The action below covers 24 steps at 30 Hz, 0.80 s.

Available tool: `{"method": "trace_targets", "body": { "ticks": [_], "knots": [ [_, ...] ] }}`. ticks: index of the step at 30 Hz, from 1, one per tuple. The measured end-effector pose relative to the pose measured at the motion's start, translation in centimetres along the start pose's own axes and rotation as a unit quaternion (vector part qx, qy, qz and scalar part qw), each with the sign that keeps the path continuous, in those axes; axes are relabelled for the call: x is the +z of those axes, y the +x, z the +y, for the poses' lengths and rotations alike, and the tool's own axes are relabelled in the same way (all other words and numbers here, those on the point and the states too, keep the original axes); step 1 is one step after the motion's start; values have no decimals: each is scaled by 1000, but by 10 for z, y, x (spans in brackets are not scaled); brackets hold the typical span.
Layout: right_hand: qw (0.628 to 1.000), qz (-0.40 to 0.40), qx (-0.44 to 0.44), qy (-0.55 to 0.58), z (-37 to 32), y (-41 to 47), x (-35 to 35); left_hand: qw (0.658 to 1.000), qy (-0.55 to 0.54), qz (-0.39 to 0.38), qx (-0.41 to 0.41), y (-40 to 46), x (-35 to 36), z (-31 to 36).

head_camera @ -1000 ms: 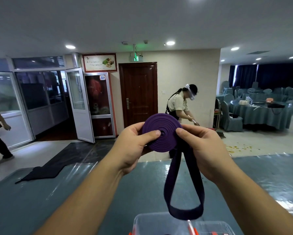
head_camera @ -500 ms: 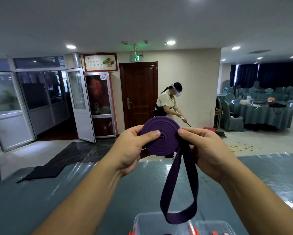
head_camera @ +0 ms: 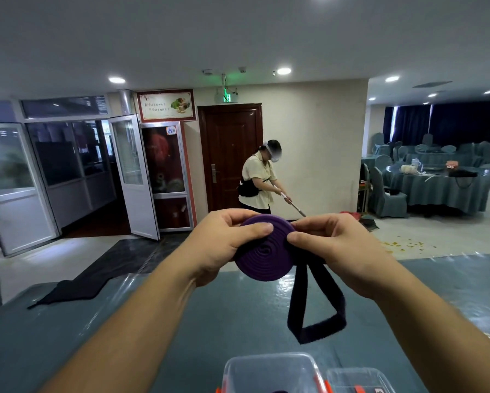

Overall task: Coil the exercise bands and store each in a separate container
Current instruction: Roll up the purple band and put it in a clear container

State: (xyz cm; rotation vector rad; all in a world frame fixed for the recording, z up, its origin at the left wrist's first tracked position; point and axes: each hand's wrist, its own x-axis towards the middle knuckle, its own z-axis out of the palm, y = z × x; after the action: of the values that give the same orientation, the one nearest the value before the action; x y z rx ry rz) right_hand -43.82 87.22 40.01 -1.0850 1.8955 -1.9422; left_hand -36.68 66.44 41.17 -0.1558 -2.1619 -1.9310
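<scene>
A purple exercise band [head_camera: 263, 255] is wound into a flat coil and held up above the table. My left hand [head_camera: 224, 245] grips the coil from the left, thumb across its upper face. My right hand [head_camera: 337, 248] pinches its right side, thumb on the face. A short loose loop of the band hangs down below my right hand, to about mid-height over the table. Two clear plastic containers stand at the bottom edge: one [head_camera: 269, 370] directly below the coil, a second [head_camera: 357, 380] to its right, both partly cut off.
The table [head_camera: 68, 336] has a teal cloth under clear plastic film. A dark cloth [head_camera: 76, 287] lies on the floor beyond its far left edge. Further off a person [head_camera: 259, 180] sweeps the floor by a brown door. Covered dining tables and chairs [head_camera: 436, 182] fill the right background.
The coil has tilted from upright to nearly flat and dropped lower. The hanging loop is shorter. The sweeping person has shifted left, toward the door.
</scene>
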Motion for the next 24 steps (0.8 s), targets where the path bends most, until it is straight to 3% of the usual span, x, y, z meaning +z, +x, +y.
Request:
{"method": "trace_targets", "body": {
  "ticks": [3, 6, 12, 18, 21, 24],
  "knots": [
    [999, 41, 2, 32, 2, 1, 1, 997, -77, 19, -1, 0, 4, -6],
    [999, 23, 14, 41, 4, 0, -2, 991, -127, 43, -5, 2, 9, -13],
    [998, 26, 6, 52, 6, -1, -3, 998, -65, 11, -18, 1, 12, -9],
    [997, 23, 9, 72, 11, 0, -1, 987, -149, 53, 3, 3, 19, -15],
    [998, 9, 14, 61, 8, -1, -4, 995, -89, 45, 1, 2, 14, -14],
    [999, -22, 17, 24, 4, -4, -5, 999, 33, -18, 22, 1, 3, -7]
  ]
}}
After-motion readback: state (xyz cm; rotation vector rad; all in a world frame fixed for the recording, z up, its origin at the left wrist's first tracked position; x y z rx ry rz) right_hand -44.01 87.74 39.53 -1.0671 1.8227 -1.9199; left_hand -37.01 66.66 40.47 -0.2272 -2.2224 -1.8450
